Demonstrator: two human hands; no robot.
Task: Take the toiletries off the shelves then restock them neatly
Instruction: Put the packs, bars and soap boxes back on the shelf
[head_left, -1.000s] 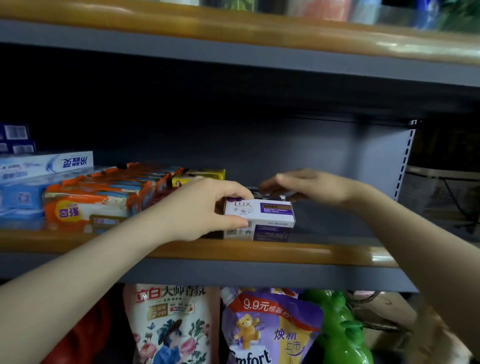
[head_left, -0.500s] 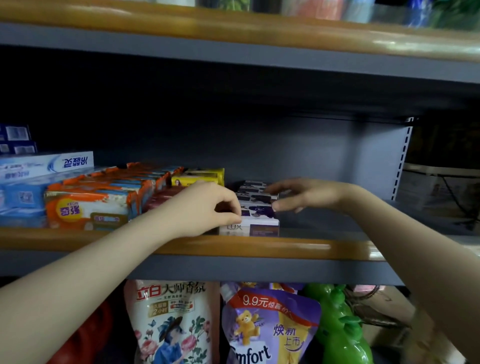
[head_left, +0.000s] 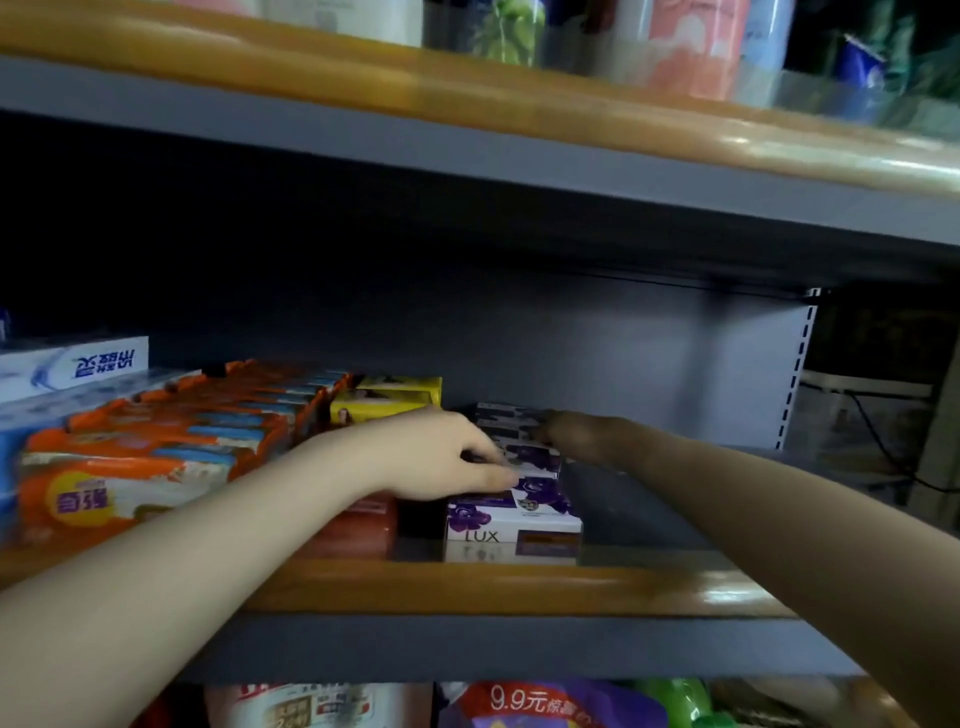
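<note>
We work on the grey metal shelf with the rounded wooden front lip, which spans the middle of the frame, with another shelf above and hanging refill pouches below. At centre left lies the block of orange-wrapped soap packs, with a yellow carton behind it toward the back panel. At lower centre stands the row of white-and-purple cardboard LUX soap boxes, its long axis running from the front lip back into the shelf; the front box sits just behind the lip, label outward. Our left hand lies on the left flank of the row, thumb pressed on the top face of the front box, fingers curled over the boxes behind; whether they close round a box we cannot tell. Our right hand reaches deeper, in shadow at the row's far right end, fingers extended toward the rear boxes; contact appears likely but is not confirmed. The left hand is nearer the front box; we judge squaring the row calls for opposed pressure from both sides.
</note>
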